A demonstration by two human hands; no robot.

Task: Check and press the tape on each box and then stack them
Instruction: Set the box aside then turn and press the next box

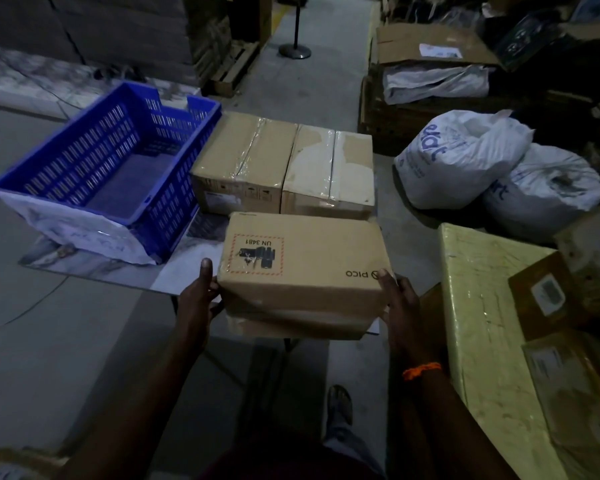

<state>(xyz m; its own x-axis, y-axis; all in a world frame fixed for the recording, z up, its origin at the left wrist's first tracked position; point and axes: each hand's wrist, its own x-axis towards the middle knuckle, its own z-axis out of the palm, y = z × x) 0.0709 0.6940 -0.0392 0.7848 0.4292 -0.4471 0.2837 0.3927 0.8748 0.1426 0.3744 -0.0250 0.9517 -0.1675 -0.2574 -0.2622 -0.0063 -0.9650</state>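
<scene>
While the left hand (201,292) and the right hand (395,299) each grip an end of the nearest box (302,265), thumbs on its top face and fingers wrapped round the sides, the job looks to be at an early or middle stage. That box sits at the near edge of the table (174,268). Whether it rests there or is lifted clear, I cannot tell. Its top shows a printed hazard label rather than a seam, so its tape is largely hidden; only a faint glossy strip shows on the shadowed near face.

Beyond it, the left taped box (239,157) and the right taped box (329,168) stand side by side, touching, each in a single layer. No stack is visible anywhere, so stacking appears to be wholly ahead. Whether their tape has been pressed cannot be read from here.

The blue crate (184,174) stands just beside them. Dim light blurs everything farther back.
</scene>
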